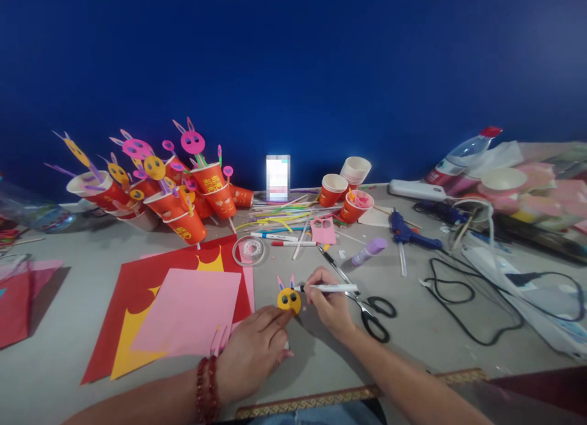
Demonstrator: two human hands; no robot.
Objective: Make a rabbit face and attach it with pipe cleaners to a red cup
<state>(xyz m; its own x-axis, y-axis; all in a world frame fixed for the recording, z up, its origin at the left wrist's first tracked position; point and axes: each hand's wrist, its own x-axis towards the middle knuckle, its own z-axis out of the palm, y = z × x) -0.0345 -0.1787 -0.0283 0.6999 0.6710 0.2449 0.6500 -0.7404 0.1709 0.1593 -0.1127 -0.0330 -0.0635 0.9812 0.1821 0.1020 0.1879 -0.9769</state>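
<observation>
A small yellow paper bunny face (288, 299) with two purple-pink ears and black eyes lies on the grey table (413, 351). My left hand (254, 350) rests beside it, its fingertips pressing the face's lower edge. My right hand (329, 307) is closed round a white marker (328, 288), whose black tip touches the face's right side. A red bead bracelet (206, 388) circles my left wrist.
Pink, yellow and red paper sheets (183, 309) lie left. Black scissors (367, 309) lie by my right hand. Behind are orange paper cups with bunny toppers (183, 192), straws, markers, a tape roll (250, 251), glue stick (369, 251), blue glue gun (408, 234) and black cable (463, 303).
</observation>
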